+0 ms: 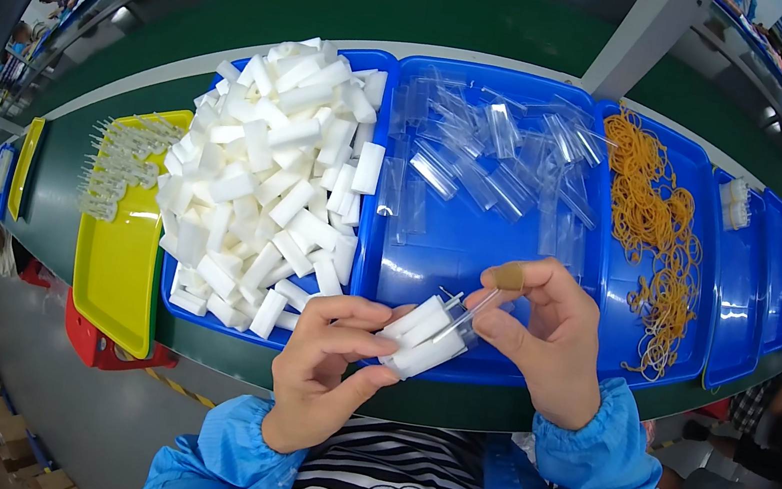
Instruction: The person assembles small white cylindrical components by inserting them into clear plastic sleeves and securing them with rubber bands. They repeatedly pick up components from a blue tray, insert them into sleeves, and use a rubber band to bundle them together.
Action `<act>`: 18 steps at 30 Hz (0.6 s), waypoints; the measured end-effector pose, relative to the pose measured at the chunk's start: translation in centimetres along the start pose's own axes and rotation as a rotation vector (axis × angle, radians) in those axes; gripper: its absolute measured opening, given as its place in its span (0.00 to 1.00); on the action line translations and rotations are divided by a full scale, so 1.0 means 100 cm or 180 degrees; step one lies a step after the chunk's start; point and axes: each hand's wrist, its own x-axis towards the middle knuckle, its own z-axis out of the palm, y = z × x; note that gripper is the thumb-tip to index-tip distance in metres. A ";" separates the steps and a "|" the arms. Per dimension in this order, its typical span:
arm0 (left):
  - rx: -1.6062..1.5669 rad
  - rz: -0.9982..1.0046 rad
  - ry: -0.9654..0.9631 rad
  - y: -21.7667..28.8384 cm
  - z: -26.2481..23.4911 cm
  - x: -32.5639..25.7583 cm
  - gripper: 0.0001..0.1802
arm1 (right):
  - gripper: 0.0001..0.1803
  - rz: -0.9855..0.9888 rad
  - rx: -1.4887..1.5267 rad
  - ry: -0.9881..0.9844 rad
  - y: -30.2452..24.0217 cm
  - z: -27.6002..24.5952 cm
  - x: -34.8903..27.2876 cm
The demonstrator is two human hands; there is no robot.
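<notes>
My left hand (pixel 324 366) grips a small bundle of white foam blocks (pixel 427 343) between its thumb and fingers. Thin prongs stick out from the bundle's upper end. A clear plastic sleeve (pixel 479 310) is pinched between the thumb and index finger of my right hand (pixel 550 344), against that end of the bundle. A tan wrap (pixel 505 277) covers the tip of the right index finger. Both hands are over the front edge of a blue tray (pixel 502 246), in which loose clear plastic sleeves (pixel 492 174) lie. How far the held sleeve covers the blocks I cannot tell.
To the left, white foam blocks (pixel 273 156) are heaped over another blue tray (pixel 380 63). Beyond it sits a yellow tray (pixel 113 289) with white pronged parts (pixel 121 159). Orange rubber bands (pixel 655 203) fill part of a right-hand tray. A grey post (pixel 644 40) rises behind.
</notes>
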 end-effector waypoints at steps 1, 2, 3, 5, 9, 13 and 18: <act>-0.0082 0.0058 0.0084 -0.003 0.002 -0.002 0.15 | 0.16 -0.0155 -0.0040 -0.0039 0.002 0.001 -0.001; -0.0187 0.0111 0.0150 -0.005 0.004 -0.003 0.16 | 0.16 -0.0306 -0.0096 -0.0053 0.005 0.002 -0.003; -0.0175 0.0153 0.0131 -0.005 0.006 -0.003 0.17 | 0.16 -0.0456 -0.0151 -0.0070 0.007 0.004 -0.005; -0.0142 0.0244 0.0099 -0.004 0.010 -0.003 0.18 | 0.16 -0.0500 -0.0018 -0.0071 0.011 0.009 -0.011; -0.0306 0.0123 0.0178 -0.011 0.010 -0.007 0.21 | 0.17 -0.0570 -0.0042 -0.0218 0.018 0.017 -0.013; -0.0544 -0.0194 0.0102 -0.005 0.009 -0.003 0.26 | 0.18 -0.0257 -0.0059 -0.0436 0.014 0.012 -0.007; -0.0984 -0.0574 -0.0529 0.001 -0.006 0.006 0.26 | 0.18 -0.0412 -0.0061 -0.0626 0.009 0.010 -0.001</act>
